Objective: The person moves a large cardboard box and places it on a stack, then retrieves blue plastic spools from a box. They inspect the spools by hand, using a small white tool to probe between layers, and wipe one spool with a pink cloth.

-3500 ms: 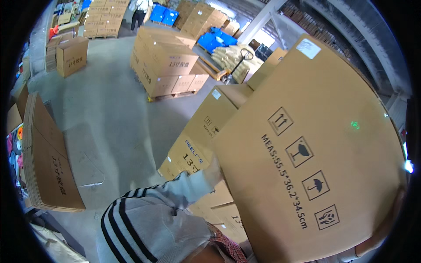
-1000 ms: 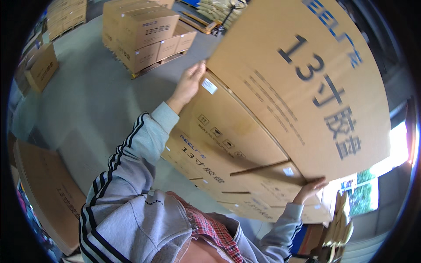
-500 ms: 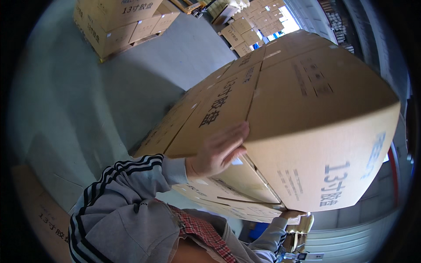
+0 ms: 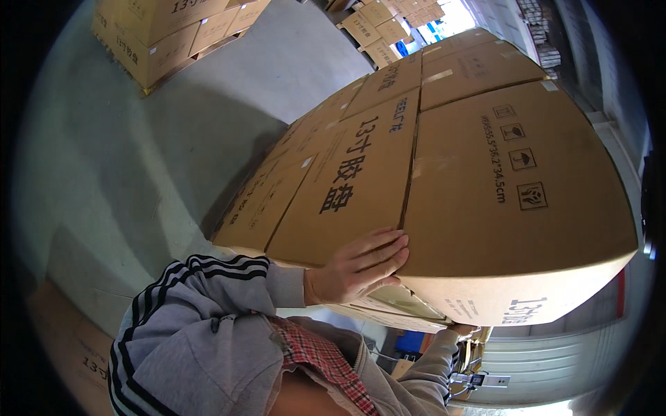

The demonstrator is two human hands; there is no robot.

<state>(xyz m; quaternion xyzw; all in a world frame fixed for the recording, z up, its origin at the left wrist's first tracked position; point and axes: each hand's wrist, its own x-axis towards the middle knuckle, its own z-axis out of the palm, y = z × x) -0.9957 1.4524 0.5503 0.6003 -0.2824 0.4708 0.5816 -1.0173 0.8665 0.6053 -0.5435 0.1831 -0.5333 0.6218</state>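
My grey zip-front jacket (image 4: 191, 357) has black stripes (image 4: 225, 261) along its left sleeve; red plaid fabric (image 4: 325, 362) shows inside the jacket's opening.

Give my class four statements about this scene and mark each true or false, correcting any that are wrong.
1. The left hand touches the stacked brown cardboard boxes. True.
2. The right hand appears higher in the picture than the left hand. False: it appears lower, at the bottom edge of the nearest box.
3. The left sleeve is plain red. False: it is grey with black stripes.
4. More boxes stand on a pallet at the picture's upper left. True.
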